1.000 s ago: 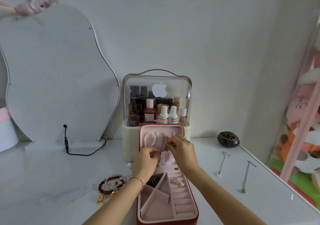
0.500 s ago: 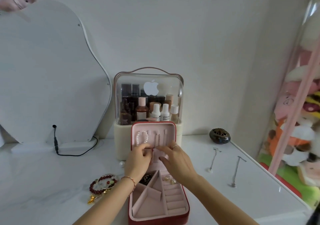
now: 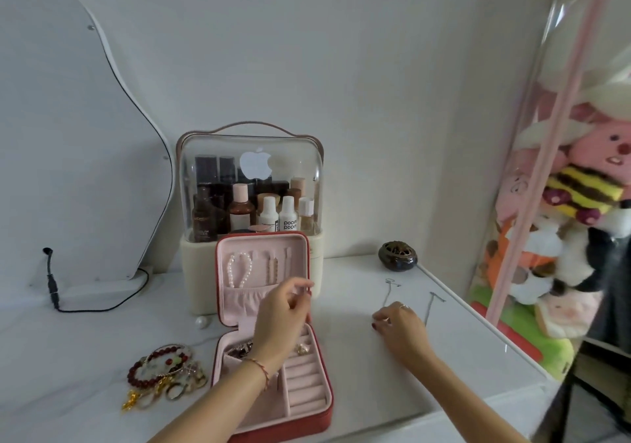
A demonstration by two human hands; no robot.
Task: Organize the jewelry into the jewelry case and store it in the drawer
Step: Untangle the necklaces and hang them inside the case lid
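Necklace (image 3: pixel 387 294) lies on tabletop, running away from right hand (image 3: pixel 397 321), whose curled fingers touch its near end; pinch unconfirmed. Light, limp, tangle-prone: lift by one end. Left hand (image 3: pixel 283 316) loosely spread over case (image 3: pixel 309 398).

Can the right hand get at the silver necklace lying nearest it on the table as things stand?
Probably yes. The right hand is already at the lower end of the silver necklace, which lies flat on the bare white table with nothing between them.

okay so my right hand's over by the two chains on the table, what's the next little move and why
Probably close the right hand on the nearer silver chain and lift it toward the jewelry case: fingertips sit at its lower end, and the lid's hooks hold only a pearl strand.
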